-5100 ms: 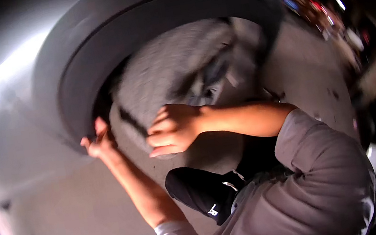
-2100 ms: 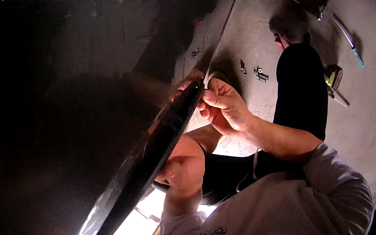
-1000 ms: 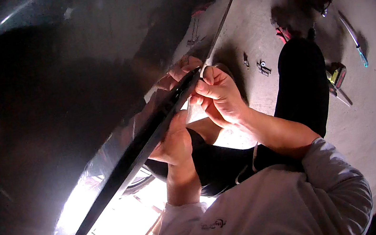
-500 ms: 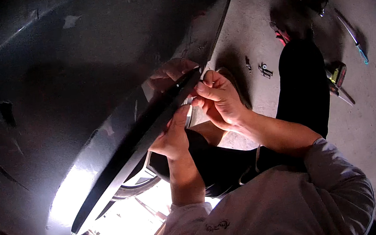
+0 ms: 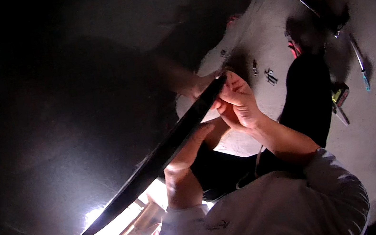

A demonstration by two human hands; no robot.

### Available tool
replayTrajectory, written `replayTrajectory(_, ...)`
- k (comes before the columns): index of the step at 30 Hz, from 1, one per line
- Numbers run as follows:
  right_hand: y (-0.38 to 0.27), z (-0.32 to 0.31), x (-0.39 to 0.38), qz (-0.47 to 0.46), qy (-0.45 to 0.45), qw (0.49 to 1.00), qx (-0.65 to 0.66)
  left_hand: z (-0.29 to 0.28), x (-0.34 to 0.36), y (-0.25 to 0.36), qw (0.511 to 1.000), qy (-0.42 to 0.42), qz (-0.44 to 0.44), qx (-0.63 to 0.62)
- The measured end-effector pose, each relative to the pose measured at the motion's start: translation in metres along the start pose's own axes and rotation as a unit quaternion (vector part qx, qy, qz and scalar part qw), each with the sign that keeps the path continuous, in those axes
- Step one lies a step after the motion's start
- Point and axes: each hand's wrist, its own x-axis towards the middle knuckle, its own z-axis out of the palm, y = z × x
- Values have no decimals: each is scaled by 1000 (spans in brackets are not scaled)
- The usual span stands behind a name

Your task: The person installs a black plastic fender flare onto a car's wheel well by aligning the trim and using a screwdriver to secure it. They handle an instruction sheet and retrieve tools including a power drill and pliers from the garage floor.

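Note:
A large glossy dark curved panel (image 5: 95, 106) fills the left of my view, with a long black strip (image 5: 151, 163) along its edge. My right hand (image 5: 236, 98) has its fingers closed at this strip's upper end, thumb against it; the fingertips are partly hidden. Lower down, my left hand (image 5: 185, 149) lies against the underside of the strip, its thumb showing and its other fingers hidden behind it. My bent knee in black trousers (image 5: 303, 82) is to the right of both hands.
On the concrete floor (image 5: 375, 149) to the right lie a screwdriver (image 5: 362, 69), a yellow-black tool (image 5: 339, 94), red-handled pliers (image 5: 294, 48) and small metal fittings (image 5: 270, 76). A bright window (image 5: 114, 226) shows at lower left.
Five seconds ago my hands were at a wheel arch. Since the last second the view has shifted, with both hands appearing lower and slightly rightward, still at the strip.

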Motion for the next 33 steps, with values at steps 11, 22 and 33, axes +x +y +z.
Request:
replayTrajectory(11, -3, 7, 4, -38, -1, 999, -6, 6, -6, -19, 990, 90, 106, -25)
replayTrajectory(22, 3, 3, 2, -44, 20, 999, 14, 2, 1, -34, 986, 36, 151, -59)
replayTrajectory(33, 1, 5, 1, -49, 0, 999, 4, -12, 17, -15, 991, 19, 101, 84)
